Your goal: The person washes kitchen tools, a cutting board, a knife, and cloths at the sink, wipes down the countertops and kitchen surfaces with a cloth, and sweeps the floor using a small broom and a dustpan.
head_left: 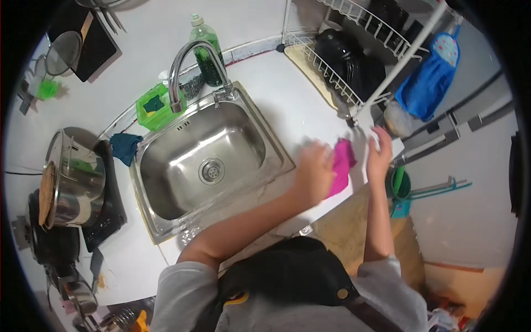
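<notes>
A bright pink cloth [343, 166] lies on the white counter [276, 88] to the right of the steel sink [202, 160]. My left hand [315, 171] is at the cloth's left edge, blurred by motion, and its grip cannot be made out. On the other side of the cloth my right hand [379, 155] is raised with its fingers apart and holds nothing. The chrome faucet [193, 47] arches over the back of the sink, and no water shows from its spout.
Behind the sink are a green soap bottle [207, 55] and a green sponge holder [157, 108]. A white dish rack [332, 72] stands at the back right. A blue towel [428, 83] hangs at right. A steel pot [80, 177] sits at left.
</notes>
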